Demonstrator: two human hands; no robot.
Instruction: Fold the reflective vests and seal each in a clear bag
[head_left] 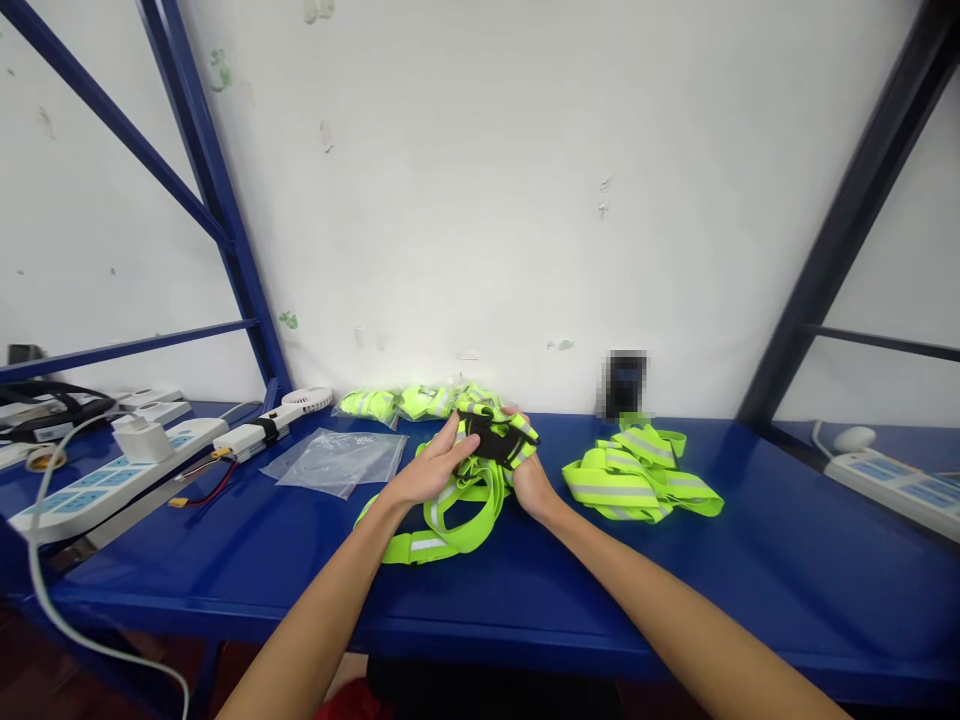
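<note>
Between my two hands, a little above the blue table, is a neon yellow-green reflective strap harness [470,520] with silver stripes and a black panel. My left hand [433,466] is closed on its left side, the thumb lying across the black panel. On the other side my right hand [531,483] grips the bundle from behind, its fingers mostly hidden by the straps. Loose loops hang below the hands onto the table. A second reflective strap harness [641,475] lies in a heap to the right.
Bagged neon straps [369,404] lie along the wall, behind flat clear plastic bags [337,460]. Power strips [97,490], a white fan [306,400] and cables occupy the left. Another power strip [900,485] sits at right. Blue frame posts [217,200] rise at the table's back corners.
</note>
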